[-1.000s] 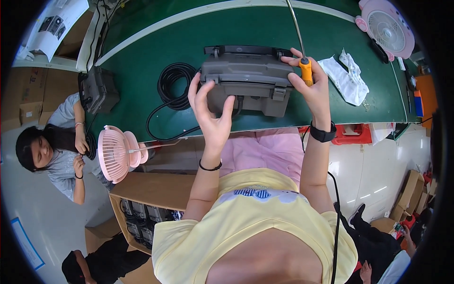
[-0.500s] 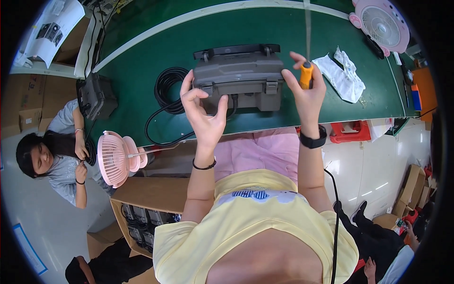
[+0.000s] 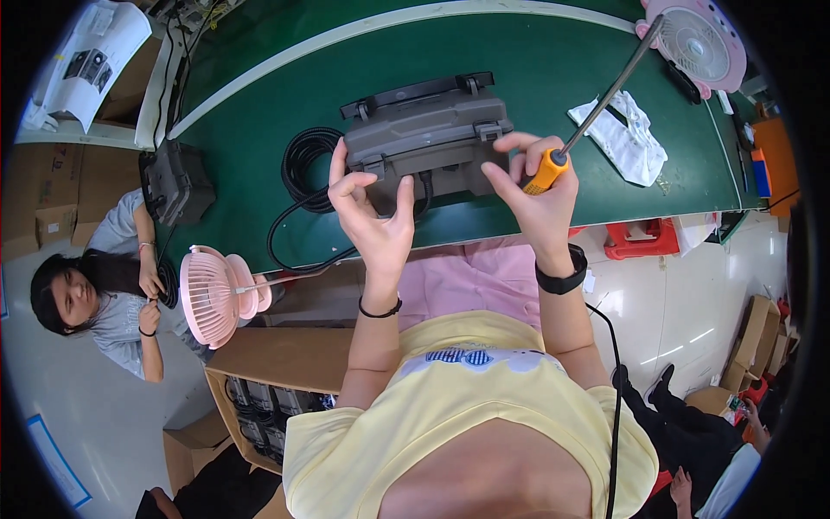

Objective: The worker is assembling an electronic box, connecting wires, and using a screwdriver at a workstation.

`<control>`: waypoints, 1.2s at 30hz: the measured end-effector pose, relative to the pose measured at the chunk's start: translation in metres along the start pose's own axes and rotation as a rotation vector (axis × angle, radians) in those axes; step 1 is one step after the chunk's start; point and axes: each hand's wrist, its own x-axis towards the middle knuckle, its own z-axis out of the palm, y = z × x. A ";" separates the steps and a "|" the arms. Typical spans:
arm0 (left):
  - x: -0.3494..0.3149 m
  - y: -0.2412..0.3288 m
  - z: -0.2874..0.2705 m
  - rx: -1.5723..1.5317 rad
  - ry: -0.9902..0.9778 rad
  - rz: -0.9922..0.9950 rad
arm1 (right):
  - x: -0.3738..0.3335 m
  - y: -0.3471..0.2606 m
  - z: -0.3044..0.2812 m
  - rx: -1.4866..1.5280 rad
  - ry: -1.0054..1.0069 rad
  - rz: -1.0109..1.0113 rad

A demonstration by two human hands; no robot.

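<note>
A dark grey plastic case [image 3: 432, 130] with a top handle and front latches sits on the green worktop, slightly turned. My left hand [image 3: 373, 212] grips its left front corner, one finger along the side and the thumb against the front. A black cable leaves the case's front and runs to a coil [image 3: 307, 164] at its left. In my right hand [image 3: 545, 199] is a screwdriver [image 3: 546, 171] with an orange handle, its long shaft pointing up and right, away from the case. The index finger and thumb of that hand are near the right front latch.
A white cloth [image 3: 624, 143] and a pink fan [image 3: 694, 48] lie to the right. Another pink fan [image 3: 212, 296] stands at the table's near left edge. Below it is a carton [image 3: 285, 353] of similar cases. A co-worker [image 3: 108, 298] handles cable beside another case [image 3: 179, 182].
The case has turned slightly, its right end now nearer me. My right hand has moved nearer and a little left; the screwdriver shaft has swung from upright to slanting right. My left hand stays at the corner.
</note>
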 end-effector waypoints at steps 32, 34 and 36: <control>0.079 -0.029 0.006 0.651 -0.399 0.470 | 0.067 0.018 0.021 -0.899 -0.096 -0.575; 0.076 -0.031 0.008 0.683 -0.324 0.490 | 0.058 0.016 0.019 -0.917 -0.164 -0.559; 0.081 -0.028 0.006 0.796 -0.333 0.638 | 0.055 0.015 0.015 -0.957 -0.213 -0.547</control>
